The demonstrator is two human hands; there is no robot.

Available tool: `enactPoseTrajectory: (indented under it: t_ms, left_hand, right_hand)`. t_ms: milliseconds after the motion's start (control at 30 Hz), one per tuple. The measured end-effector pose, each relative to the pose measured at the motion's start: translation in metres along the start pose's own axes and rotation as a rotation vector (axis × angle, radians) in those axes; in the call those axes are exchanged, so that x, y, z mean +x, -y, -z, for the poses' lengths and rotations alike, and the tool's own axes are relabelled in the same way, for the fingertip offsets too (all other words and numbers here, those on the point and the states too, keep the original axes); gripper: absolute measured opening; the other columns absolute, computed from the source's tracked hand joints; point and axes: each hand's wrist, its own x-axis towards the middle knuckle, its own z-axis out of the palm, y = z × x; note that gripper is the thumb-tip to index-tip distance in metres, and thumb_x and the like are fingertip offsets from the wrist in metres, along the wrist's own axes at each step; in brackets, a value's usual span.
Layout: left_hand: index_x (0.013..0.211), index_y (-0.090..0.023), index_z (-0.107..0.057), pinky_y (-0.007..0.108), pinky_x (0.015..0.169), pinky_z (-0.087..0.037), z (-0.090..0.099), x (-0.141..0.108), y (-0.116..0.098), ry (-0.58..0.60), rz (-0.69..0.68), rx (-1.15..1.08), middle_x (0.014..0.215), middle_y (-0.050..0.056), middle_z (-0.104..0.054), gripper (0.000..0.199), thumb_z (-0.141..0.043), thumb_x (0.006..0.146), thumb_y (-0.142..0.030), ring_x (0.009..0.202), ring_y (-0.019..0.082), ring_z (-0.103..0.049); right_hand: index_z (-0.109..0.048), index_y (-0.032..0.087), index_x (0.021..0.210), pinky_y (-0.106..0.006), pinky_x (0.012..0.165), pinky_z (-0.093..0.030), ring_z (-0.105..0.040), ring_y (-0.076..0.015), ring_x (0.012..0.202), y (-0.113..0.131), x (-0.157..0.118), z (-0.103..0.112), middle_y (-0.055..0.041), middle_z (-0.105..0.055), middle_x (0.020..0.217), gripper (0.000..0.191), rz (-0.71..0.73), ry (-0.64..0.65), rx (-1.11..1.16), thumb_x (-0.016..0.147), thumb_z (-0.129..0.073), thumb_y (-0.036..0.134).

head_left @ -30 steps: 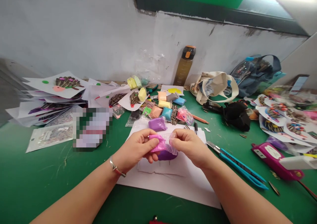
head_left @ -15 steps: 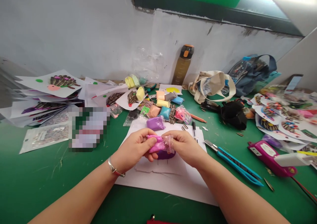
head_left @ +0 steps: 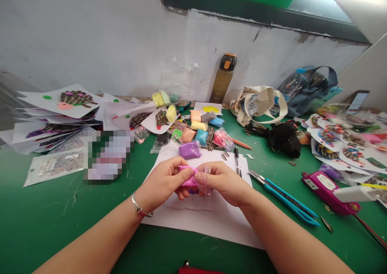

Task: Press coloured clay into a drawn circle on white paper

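Between my hands is a small clear packet of pink modelling clay (head_left: 190, 179). My left hand (head_left: 169, 177) pinches its left side, while my right hand (head_left: 219, 179) grips the loose plastic end between thumb and fingers. Below them lie sheets of white paper (head_left: 193, 221); a purple shape on the top sheet is mostly covered by my fingers. Just beyond my hands sits a packet of purple clay (head_left: 189, 149). More clay packets, among them a blue one (head_left: 201, 137), lie behind it beside striped sunflower seeds (head_left: 211, 141).
To the right are a black pen (head_left: 236, 157), a blue utility knife (head_left: 287, 199) and a magenta glue gun (head_left: 328, 191). A stack of seed pictures (head_left: 60, 108) stands at the left. Against the wall are a brown bottle (head_left: 223, 78) and a cream cloth bag (head_left: 260, 104).
My right thumb and fingers have moved left onto the pink packet, closer to my left hand. The purple shape underneath is more covered now.
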Motion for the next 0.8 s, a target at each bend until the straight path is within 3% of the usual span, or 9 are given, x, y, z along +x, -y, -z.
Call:
enactPoseTrajectory:
  t_ms: [133,267,500,667,800]
  left_hand:
    - [0.084,-0.017,-0.050,0.023,0.055,-0.052,-0.0027,0.0012,0.0002,0.057,0.005,-0.050,0.068,0.000,-0.066,0.027,-0.062,0.082,-0.041,0.058,0.011,-0.061]
    - [0.083,-0.017,-0.051,0.023,0.055,-0.050,-0.0039,0.0001,-0.0014,0.026,-0.013,0.017,0.066,-0.002,-0.065,0.023,-0.065,0.080,-0.035,0.057,0.011,-0.059]
    - [0.084,-0.017,-0.052,0.023,0.052,-0.048,-0.0024,-0.0015,-0.0023,0.025,-0.016,0.011,0.066,0.001,-0.066,0.026,-0.060,0.082,-0.041,0.055,0.011,-0.058]
    - [0.096,-0.018,-0.053,0.023,0.052,-0.049,-0.0033,0.0009,0.0008,0.003,0.029,-0.050,0.065,-0.002,-0.064,0.033,-0.062,0.080,-0.045,0.054,0.011,-0.059]
    - [0.083,-0.017,-0.054,0.022,0.052,-0.049,-0.0043,0.0012,0.0003,-0.018,-0.006,-0.048,0.066,-0.001,-0.064,0.026,-0.064,0.079,-0.040,0.055,0.011,-0.059]
  right_hand:
    - [-0.062,0.013,0.074,-0.024,0.054,-0.033,-0.045,-0.0098,0.057,-0.0006,0.0001,0.0008,0.0000,-0.053,0.061,0.021,-0.053,-0.051,0.002,0.082,-0.062,0.032]
    - [-0.063,0.012,0.078,-0.023,0.053,-0.033,-0.045,-0.0091,0.056,-0.0022,0.0004,0.0007,-0.0010,-0.057,0.064,0.012,-0.092,-0.075,0.031,0.077,-0.066,0.024]
    - [-0.062,0.012,0.081,-0.023,0.053,-0.038,-0.051,-0.0111,0.058,-0.0029,-0.0006,0.0031,-0.0031,-0.059,0.068,0.029,-0.081,0.008,0.122,0.080,-0.065,0.041]
    - [-0.063,0.014,0.084,-0.022,0.055,-0.037,-0.050,-0.0101,0.059,-0.0025,-0.0011,0.0022,-0.0005,-0.059,0.066,0.025,-0.065,-0.084,0.096,0.078,-0.069,0.037]
    - [-0.063,0.014,0.084,-0.022,0.053,-0.038,-0.049,-0.0094,0.057,-0.0040,0.0002,0.0004,0.0004,-0.058,0.064,0.023,-0.078,-0.096,0.102,0.077,-0.070,0.035]
